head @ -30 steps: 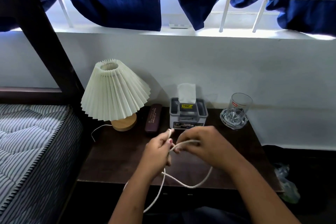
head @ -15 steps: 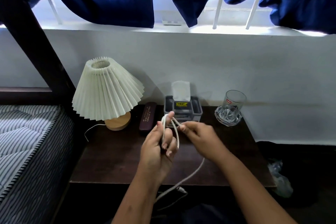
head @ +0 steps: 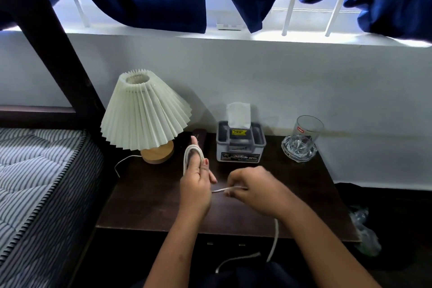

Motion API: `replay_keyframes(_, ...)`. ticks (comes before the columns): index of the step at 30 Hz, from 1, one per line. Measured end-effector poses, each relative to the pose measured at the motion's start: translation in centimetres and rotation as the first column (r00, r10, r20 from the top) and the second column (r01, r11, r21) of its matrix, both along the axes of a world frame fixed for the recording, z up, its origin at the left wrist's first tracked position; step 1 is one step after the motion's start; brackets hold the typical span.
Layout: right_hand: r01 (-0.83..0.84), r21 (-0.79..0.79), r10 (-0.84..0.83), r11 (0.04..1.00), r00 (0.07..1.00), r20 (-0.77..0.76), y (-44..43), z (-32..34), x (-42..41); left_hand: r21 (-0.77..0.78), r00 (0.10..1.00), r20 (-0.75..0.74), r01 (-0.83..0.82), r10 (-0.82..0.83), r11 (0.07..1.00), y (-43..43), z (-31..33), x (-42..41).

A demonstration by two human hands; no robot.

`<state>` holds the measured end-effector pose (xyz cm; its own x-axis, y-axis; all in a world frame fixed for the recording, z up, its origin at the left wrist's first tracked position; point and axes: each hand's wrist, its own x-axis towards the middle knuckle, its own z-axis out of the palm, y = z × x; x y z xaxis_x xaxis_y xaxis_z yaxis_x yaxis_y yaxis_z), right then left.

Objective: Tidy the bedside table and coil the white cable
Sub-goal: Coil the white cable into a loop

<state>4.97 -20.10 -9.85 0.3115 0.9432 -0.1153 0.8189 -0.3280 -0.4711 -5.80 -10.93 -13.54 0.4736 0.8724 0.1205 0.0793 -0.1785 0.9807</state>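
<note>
Above the dark wooden bedside table (head: 145,203), my left hand (head: 197,182) stands upright with loops of the white cable (head: 189,155) wound over its fingers. My right hand (head: 254,190), just to the right and lower, pinches a stretch of the same cable that runs across to the left hand. From under the right wrist the loose tail hangs past the table's front edge, and its end curls below.
A pleated cream lamp (head: 142,112) on a wooden base stands at the back left, its thin cord trailing left. A dark flat case (head: 201,139), a grey tissue box (head: 240,142) and a glass (head: 304,138) line the back. A striped mattress (head: 35,182) lies left.
The right hand has dropped from beside the left fingertips down and to the right, drawing the cable out. More loops sit on the left hand, and the hanging tail is shorter.
</note>
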Motion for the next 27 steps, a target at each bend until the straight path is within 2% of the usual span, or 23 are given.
replay_keyframes(2,0.035,0.087,-0.034,0.996,0.999,-0.011,-0.9,0.6,1.4,0.052,0.989,-0.139,0.048,-0.041,0.997,-0.3,-0.3,-0.2)
replay_keyframes(4,0.052,0.166,-0.042,0.985,0.997,-0.061,-1.6,1.0,2.3,-0.009,0.962,-0.219,0.167,-0.165,0.986,-0.8,-0.4,-0.1)
replay_keyframes(5,0.057,0.213,-0.045,0.975,0.997,-0.06,-1.8,1.0,2.6,-0.074,0.942,-0.212,0.249,-0.259,0.966,-1.2,-0.3,0.0)
replay_keyframes(8,0.1,0.37,-0.088,0.924,0.995,-0.048,-2.1,1.1,3.3,-0.295,0.87,-0.029,0.464,-0.493,0.835,-2.2,0.2,0.6)
replay_keyframes(11,0.217,0.516,-0.137,0.829,0.973,-0.188,-2.1,1.2,3.8,-0.437,0.812,0.224,0.578,-0.539,0.689,-2.7,1.1,0.8)
replay_keyframes(13,0.292,0.55,-0.125,0.782,0.939,-0.321,-1.9,0.8,3.8,-0.497,0.771,0.389,0.636,-0.504,0.59,-2.9,1.9,0.6)
replay_keyframes(15,0.382,0.52,-0.109,0.764,0.87,-0.48,-1.4,0.2,3.6,-0.536,0.744,0.495,0.668,-0.45,0.515,-2.9,2.4,0.4)
replay_keyframes(18,0.453,0.456,-0.046,0.766,0.747,-0.664,-0.6,-0.6,3.3,-0.527,0.713,0.594,0.695,-0.373,0.489,-2.8,2.6,0.2)
replay_keyframes(20,0.434,0.403,-0.028,0.805,0.707,-0.707,-0.2,-1.1,3.0,-0.511,0.688,0.674,0.697,-0.269,0.503,-3.0,2.7,0.3)
replay_keyframes(22,0.364,0.312,-0.066,0.878,0.737,-0.672,0.2,-1.6,2.4,-0.51,0.682,0.719,0.646,-0.131,0.567,-3.0,2.7,0.6)
replay_keyframes(24,0.255,0.162,-0.092,0.953,0.755,-0.65,0.6,-2.2,1.3,-0.536,0.694,0.72,0.555,0.001,0.637,-2.6,2.7,0.8)
replay_keyframes(27,0.135,-0.042,-0.127,0.99,0.725,-0.677,0.9,-2.1,-0.1,-0.575,0.703,0.697,0.431,0.141,0.695,-1.9,2.5,0.7)
